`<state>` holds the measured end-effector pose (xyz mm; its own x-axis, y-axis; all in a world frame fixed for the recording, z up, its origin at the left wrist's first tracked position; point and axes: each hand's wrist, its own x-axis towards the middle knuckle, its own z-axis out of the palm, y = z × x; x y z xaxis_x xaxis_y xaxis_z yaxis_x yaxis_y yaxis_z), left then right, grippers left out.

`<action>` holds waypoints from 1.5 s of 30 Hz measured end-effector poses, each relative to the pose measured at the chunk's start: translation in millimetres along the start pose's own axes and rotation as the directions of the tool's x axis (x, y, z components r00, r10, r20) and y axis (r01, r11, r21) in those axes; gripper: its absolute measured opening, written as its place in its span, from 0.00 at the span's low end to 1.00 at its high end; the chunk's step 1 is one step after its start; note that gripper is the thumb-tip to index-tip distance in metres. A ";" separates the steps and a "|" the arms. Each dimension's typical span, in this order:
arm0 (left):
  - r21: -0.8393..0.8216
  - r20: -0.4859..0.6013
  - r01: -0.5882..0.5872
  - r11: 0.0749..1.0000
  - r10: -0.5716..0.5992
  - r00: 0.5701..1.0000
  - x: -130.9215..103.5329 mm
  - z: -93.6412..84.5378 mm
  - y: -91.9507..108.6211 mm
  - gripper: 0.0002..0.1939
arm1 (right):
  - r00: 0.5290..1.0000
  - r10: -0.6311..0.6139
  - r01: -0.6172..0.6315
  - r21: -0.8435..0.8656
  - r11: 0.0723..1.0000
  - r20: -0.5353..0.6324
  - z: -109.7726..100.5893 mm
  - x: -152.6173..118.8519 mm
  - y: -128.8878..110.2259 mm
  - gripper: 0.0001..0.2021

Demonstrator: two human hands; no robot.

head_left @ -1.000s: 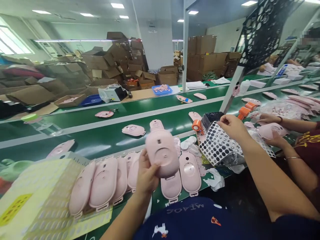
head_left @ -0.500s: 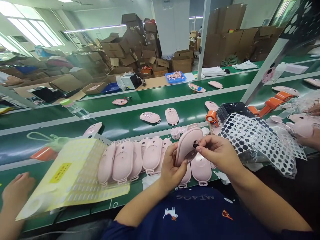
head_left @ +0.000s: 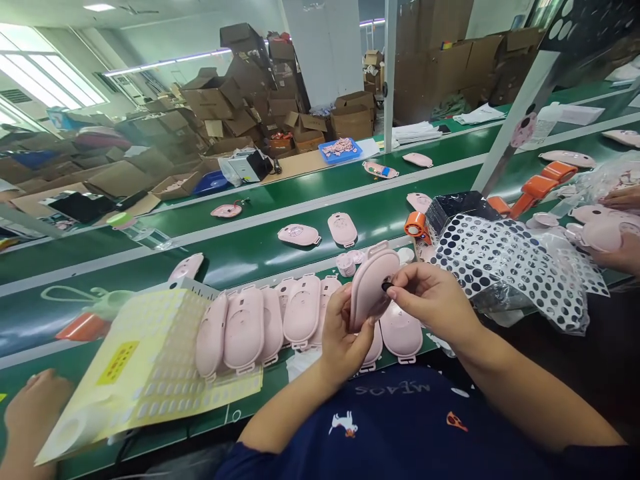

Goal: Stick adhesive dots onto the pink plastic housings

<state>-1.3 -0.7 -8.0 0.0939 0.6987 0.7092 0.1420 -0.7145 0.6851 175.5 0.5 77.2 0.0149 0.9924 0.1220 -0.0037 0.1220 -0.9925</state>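
Note:
My left hand (head_left: pixel 345 333) grips a pink oval plastic shell (head_left: pixel 369 287), tilted upright in front of my chest. Between the thumb and fingertips of my right hand (head_left: pixel 425 293) is a small black disc (head_left: pixel 387 285), held against the shell's face near its hole. Left of my hands, several pink shells (head_left: pixel 243 327) lie in an overlapping row on the bench. Another pink shell (head_left: pixel 401 331) rests below my right hand. Sheets of black round stickers (head_left: pixel 510 267) lie to the right.
Yellow label sheet (head_left: pixel 150 353) at the left, beside another person's hand (head_left: pixel 40 400). A green conveyor (head_left: pixel 240 250) carries pink parts. Orange pieces (head_left: pixel 543 183) stand at the right, near a second person's hands (head_left: pixel 620 247). A slanted metal post (head_left: pixel 515 127) rises there.
The view has shifted slightly. The black disc now sits closer against the shell's hole, still pinched in my right hand. My left hand keeps its hold on the shell.

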 end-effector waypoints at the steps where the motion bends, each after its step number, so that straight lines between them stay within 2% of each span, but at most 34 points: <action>1: 0.001 0.000 -0.001 1.000 0.001 1.000 -0.3 -0.3 0.1 0.29 | 1.000 -0.007 0.007 0.007 1.000 -0.003 0.8 0.5 0.3 0.09; 6: 0.035 -0.007 -0.004 0.999 0.004 1.000 -1.0 -2.1 0.6 0.30 | 1.000 -0.007 0.006 0.052 0.999 0.012 4.9 3.2 2.9 0.09; 13: 0.062 0.012 -0.034 0.997 0.033 0.999 -4.6 -4.7 -2.0 0.34 | 0.999 0.001 0.002 0.087 0.996 -0.040 6.9 1.1 6.7 0.11; 16: 0.103 0.002 -0.057 0.993 0.057 0.998 -8.3 -7.4 -5.4 0.36 | 1.000 0.025 -0.023 0.108 0.994 -0.016 6.9 0.9 5.1 0.12; 21: 0.203 -0.014 -0.172 0.964 0.178 0.984 -7.8 -10.8 -5.4 0.40 | 0.998 0.046 -0.052 0.150 0.987 0.044 7.0 1.9 -0.2 0.13; 27: 0.239 -0.022 -0.171 0.956 0.181 0.983 -9.3 -12.5 -3.8 0.40 | 0.995 0.052 -0.064 0.137 0.988 0.089 4.9 2.7 4.0 0.16; 29: 0.195 -0.029 -0.123 0.973 0.131 0.991 -10.9 -14.0 -4.7 0.37 | 0.999 0.014 -0.017 0.066 0.998 0.037 1.5 4.0 7.8 0.18; 31: 0.103 -0.019 -0.022 0.994 0.024 1.000 -11.2 -15.8 -5.4 0.34 | 0.999 -0.038 0.037 -0.056 0.998 -0.019 -2.4 7.0 11.7 0.25; 33: 0.001 0.000 0.109 0.994 -0.109 0.994 -8.8 -17.4 -5.1 0.31 | 0.998 -0.049 0.052 -0.079 0.995 0.047 -3.9 11.0 15.3 0.31; 35: -0.087 0.012 0.234 0.968 -0.234 0.972 -3.3 -18.5 -3.6 0.30 | 0.983 -0.026 0.020 0.036 0.999 0.183 -0.4 13.9 18.9 0.30; 36: -0.128 0.025 0.297 0.946 -0.296 0.955 0.5 -19.1 -2.5 0.31 | 0.975 -0.027 0.005 0.098 0.995 0.222 3.5 14.2 21.0 0.28; 38: -0.186 0.097 0.424 0.886 -0.413 0.905 8.4 -21.8 -0.8 0.34 | 0.978 -0.034 0.003 0.153 0.988 0.203 14.0 11.7 26.7 0.25; 41: -0.189 0.222 0.595 0.781 -0.556 0.801 15.9 -33.6 -2.8 0.33 | 0.985 -0.016 0.004 0.069 0.998 0.171 26.0 3.7 41.1 0.28; 43: -0.221 0.179 0.675 0.704 -0.651 0.737 15.9 -48.2 -8.4 0.30 | 0.978 -0.007 0.022 -0.070 0.997 0.210 23.9 0.6 53.3 0.33; 45: -0.333 0.008 0.688 0.645 -0.727 0.686 13.5 -66.0 -15.2 0.30 | 0.975 -0.032 0.093 -0.273 0.957 0.219 13.1 3.1 64.6 0.34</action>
<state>-67.2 17.2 2.1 -0.0306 0.9994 -0.0130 -0.1722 0.0076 0.9850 162.2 11.6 13.6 -0.2041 0.9671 0.1522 0.2710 0.2052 -0.9404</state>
